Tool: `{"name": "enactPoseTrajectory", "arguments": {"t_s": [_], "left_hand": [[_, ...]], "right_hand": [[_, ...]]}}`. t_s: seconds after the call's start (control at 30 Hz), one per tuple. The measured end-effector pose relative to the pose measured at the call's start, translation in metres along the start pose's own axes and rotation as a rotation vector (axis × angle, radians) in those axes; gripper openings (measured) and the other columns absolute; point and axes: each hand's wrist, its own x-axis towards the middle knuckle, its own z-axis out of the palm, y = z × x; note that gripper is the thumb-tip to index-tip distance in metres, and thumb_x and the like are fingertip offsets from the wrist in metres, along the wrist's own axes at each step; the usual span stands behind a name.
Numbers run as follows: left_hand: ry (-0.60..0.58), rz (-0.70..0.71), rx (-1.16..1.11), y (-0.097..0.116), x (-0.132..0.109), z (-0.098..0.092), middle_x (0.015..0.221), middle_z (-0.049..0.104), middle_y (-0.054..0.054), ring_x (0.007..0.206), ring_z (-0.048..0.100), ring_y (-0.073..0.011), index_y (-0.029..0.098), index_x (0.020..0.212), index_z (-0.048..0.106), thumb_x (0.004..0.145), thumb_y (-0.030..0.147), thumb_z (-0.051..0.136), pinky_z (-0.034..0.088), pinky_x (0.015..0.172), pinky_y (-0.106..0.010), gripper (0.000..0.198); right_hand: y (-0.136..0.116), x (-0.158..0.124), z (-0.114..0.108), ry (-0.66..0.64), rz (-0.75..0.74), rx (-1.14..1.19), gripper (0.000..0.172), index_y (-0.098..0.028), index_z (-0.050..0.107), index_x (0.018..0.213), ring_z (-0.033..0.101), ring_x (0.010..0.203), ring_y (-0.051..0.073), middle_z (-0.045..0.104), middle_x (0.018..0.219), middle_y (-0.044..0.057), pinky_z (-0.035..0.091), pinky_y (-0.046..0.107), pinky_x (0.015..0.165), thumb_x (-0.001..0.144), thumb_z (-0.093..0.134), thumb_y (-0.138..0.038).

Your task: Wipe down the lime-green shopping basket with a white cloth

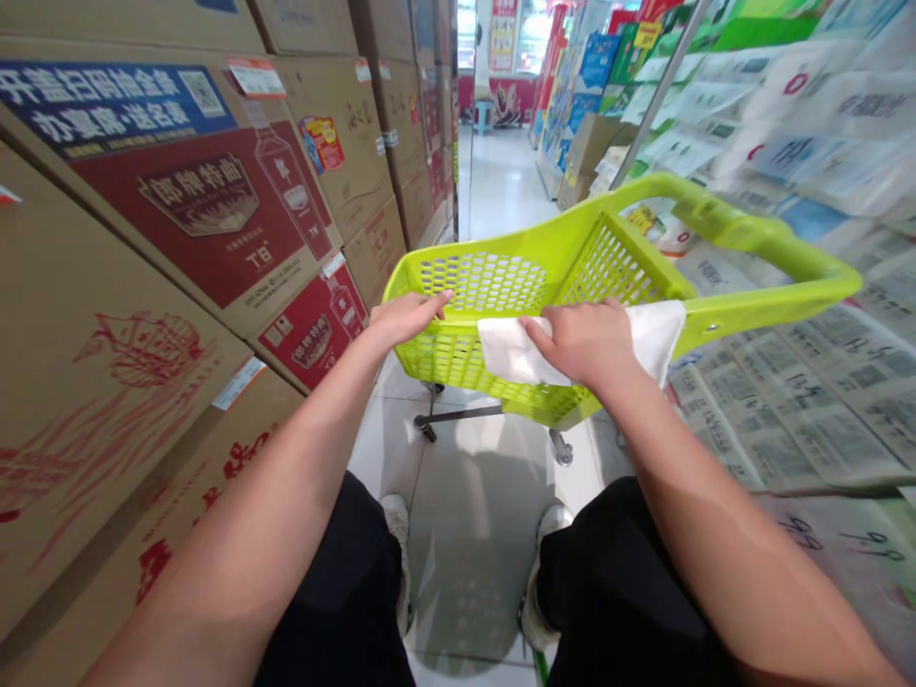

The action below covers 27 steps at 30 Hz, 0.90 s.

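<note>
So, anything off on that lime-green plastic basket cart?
Nothing stands out. The lime-green plastic basket cart stands on its wheels, visible mesh unbroken; left hand rests on its rim, right hand holds a white cloth against it.

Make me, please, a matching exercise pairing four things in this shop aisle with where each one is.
Things:
1. left hand
2. right hand
3. white cloth
4. cardboard boxes

Places:
A. stacked along the aisle's left side
B. draped over the green basket's near rim
C. bare on the basket's left rim
D. on top of the cloth

Pairs: 1-C, 2-D, 3-B, 4-A.
</note>
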Motion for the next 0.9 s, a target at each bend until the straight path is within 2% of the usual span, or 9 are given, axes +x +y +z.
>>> {"name": "enactPoseTrajectory", "arguments": {"t_s": [0.1, 0.13, 0.2, 0.3, 0.43, 0.57, 0.63, 0.8, 0.9], "left_hand": [[-0.07, -0.025, 0.021, -0.003, -0.006, -0.004, 0.133, 0.079, -0.004, 0.126, 0.07, -0.0406, 0.035, 0.113, 0.084, 0.095, 0.087, 0.023, 0.05, 0.107, -0.053, 0.082], [-0.048, -0.011, 0.047, -0.003, -0.01, -0.004, 0.133, 0.078, -0.005, 0.127, 0.069, -0.0417, 0.035, 0.116, 0.083, 0.095, 0.087, 0.023, 0.051, 0.105, -0.052, 0.082], [-0.006, 0.026, 0.097, -0.003, -0.018, -0.005, 0.126, 0.08, -0.009, 0.124, 0.07, -0.0419, 0.032, 0.117, 0.083, 0.095, 0.084, 0.025, 0.054, 0.097, -0.048, 0.081], [0.033, 0.023, 0.141, -0.004, -0.022, -0.004, 0.109, 0.082, -0.014, 0.11, 0.074, -0.0396, 0.025, 0.107, 0.084, 0.098, 0.073, 0.028, 0.054, 0.085, -0.042, 0.075], [0.101, 0.014, 0.155, -0.015, -0.013, -0.004, 0.092, 0.08, -0.015, 0.093, 0.075, -0.0358, 0.022, 0.089, 0.082, 0.095, 0.057, 0.038, 0.049, 0.071, -0.038, 0.056], [0.148, 0.029, 0.102, -0.033, -0.006, -0.007, 0.083, 0.078, -0.011, 0.082, 0.072, -0.0316, 0.023, 0.079, 0.078, 0.089, 0.048, 0.046, 0.043, 0.065, -0.035, 0.041], [0.213, 0.001, 0.063, -0.039, -0.007, -0.006, 0.083, 0.078, -0.01, 0.084, 0.072, -0.0314, 0.023, 0.079, 0.078, 0.087, 0.045, 0.049, 0.043, 0.067, -0.035, 0.037], [0.557, -0.128, 0.003, -0.044, -0.013, 0.001, 0.097, 0.079, -0.015, 0.098, 0.072, -0.0338, 0.021, 0.096, 0.079, 0.095, 0.041, 0.043, 0.046, 0.084, -0.04, 0.041], [0.603, -0.161, -0.037, -0.047, -0.009, 0.002, 0.108, 0.076, -0.018, 0.11, 0.068, -0.0363, 0.02, 0.104, 0.077, 0.099, 0.041, 0.042, 0.046, 0.097, -0.045, 0.041]], "right_hand": [[-0.019, -0.001, 0.005, 0.045, -0.146, 0.019, 0.06, -0.018, 0.075, 0.114, 0.073, 0.099, 0.031, 0.082, 0.108, 0.016, 0.038, 0.044, 0.093, 0.111, 0.031, -0.06], [-0.026, 0.001, 0.007, 0.054, -0.183, 0.029, 0.058, -0.018, 0.073, 0.117, 0.073, 0.102, 0.031, 0.081, 0.111, 0.016, 0.038, 0.043, 0.093, 0.111, 0.032, -0.059], [-0.039, 0.004, 0.01, 0.063, -0.223, 0.053, 0.053, -0.018, 0.071, 0.12, 0.072, 0.104, 0.031, 0.081, 0.116, 0.016, 0.038, 0.042, 0.092, 0.112, 0.035, -0.057], [-0.05, 0.01, 0.011, 0.064, -0.197, 0.072, 0.053, -0.018, 0.072, 0.118, 0.073, 0.102, 0.031, 0.081, 0.114, 0.016, 0.039, 0.042, 0.091, 0.111, 0.037, -0.057], [-0.044, 0.011, 0.007, 0.056, -0.083, 0.065, 0.058, -0.017, 0.076, 0.108, 0.072, 0.093, 0.031, 0.081, 0.103, 0.017, 0.039, 0.042, 0.089, 0.109, 0.038, -0.062], [-0.02, 0.001, 0.0, 0.135, -0.027, 0.059, 0.052, -0.016, 0.076, 0.102, 0.069, 0.096, 0.032, 0.08, 0.1, 0.018, 0.038, 0.043, 0.089, 0.106, 0.045, -0.058], [-0.008, -0.007, -0.003, 0.193, -0.031, 0.067, 0.046, -0.015, 0.076, 0.102, 0.067, 0.099, 0.033, 0.079, 0.1, 0.018, 0.037, 0.042, 0.089, 0.106, 0.048, -0.051], [0.003, -0.02, -0.004, 0.307, -0.104, 0.088, 0.031, -0.015, 0.076, 0.111, 0.061, 0.103, 0.033, 0.078, 0.106, 0.017, 0.037, 0.042, 0.091, 0.104, 0.051, -0.031], [-0.007, -0.023, -0.003, 0.327, -0.195, 0.081, 0.034, -0.012, 0.072, 0.126, 0.06, 0.109, 0.034, 0.077, 0.118, 0.018, 0.038, 0.044, 0.095, 0.104, 0.051, -0.026]]}}
